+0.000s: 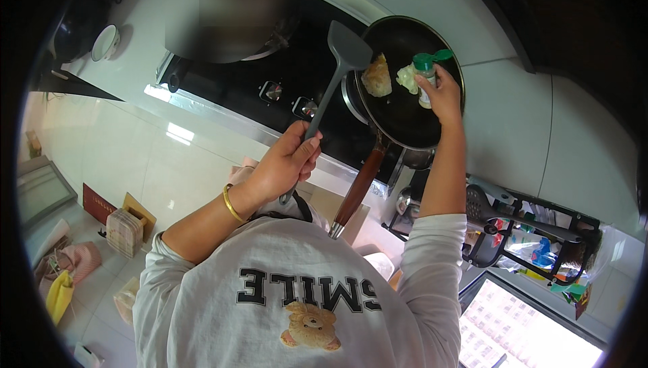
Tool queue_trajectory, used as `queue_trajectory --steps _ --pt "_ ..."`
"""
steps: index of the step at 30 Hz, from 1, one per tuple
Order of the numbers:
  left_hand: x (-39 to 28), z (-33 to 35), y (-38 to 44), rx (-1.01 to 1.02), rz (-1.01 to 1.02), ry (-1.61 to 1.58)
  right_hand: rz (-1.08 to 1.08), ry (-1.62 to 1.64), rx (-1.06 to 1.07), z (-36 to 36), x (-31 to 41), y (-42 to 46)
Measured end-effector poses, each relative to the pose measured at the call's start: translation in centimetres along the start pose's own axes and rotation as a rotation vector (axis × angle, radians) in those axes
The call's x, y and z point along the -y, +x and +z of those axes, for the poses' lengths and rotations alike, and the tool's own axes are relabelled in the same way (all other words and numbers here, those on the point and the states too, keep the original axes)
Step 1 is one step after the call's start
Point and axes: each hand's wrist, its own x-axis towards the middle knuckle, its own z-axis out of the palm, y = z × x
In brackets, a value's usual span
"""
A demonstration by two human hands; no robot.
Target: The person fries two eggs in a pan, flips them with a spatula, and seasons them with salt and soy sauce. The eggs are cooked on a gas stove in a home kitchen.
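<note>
My left hand [288,158] grips a grey turner [334,72] by its handle. The turner's blade reaches the left rim of a dark frying pan [405,125] on the stove. In my right hand [443,92] is a small seasoning bottle [426,72] whose green flip cap stands raised. I hold the bottle over the pan's right part. Inside the pan lie a browned fried piece of food [377,77] and a paler yellowish piece [406,78], partly hidden by the bottle. The pan's brown wooden handle [359,186] points back toward my body.
A blurred pot [233,19] occupies the other side of the black glass hob [228,82]. Two knobs [306,109] sit near the hob's front edge. A white bowl [105,43] rests on the left counter. On the right, a black rack [526,236] holds kitchen utensils, including a slotted turner [481,203].
</note>
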Motion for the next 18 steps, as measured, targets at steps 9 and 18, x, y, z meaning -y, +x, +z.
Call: queue_trajectory --steps 9,18 --pt "-0.6 0.1 0.1 0.011 -0.013 0.006 -0.093 -0.411 -0.058 0.8 0.7 1.0" --pt "-0.6 -0.2 0.7 -0.012 0.006 0.002 -0.108 -0.311 0.121 -0.5 -0.6 -2.0"
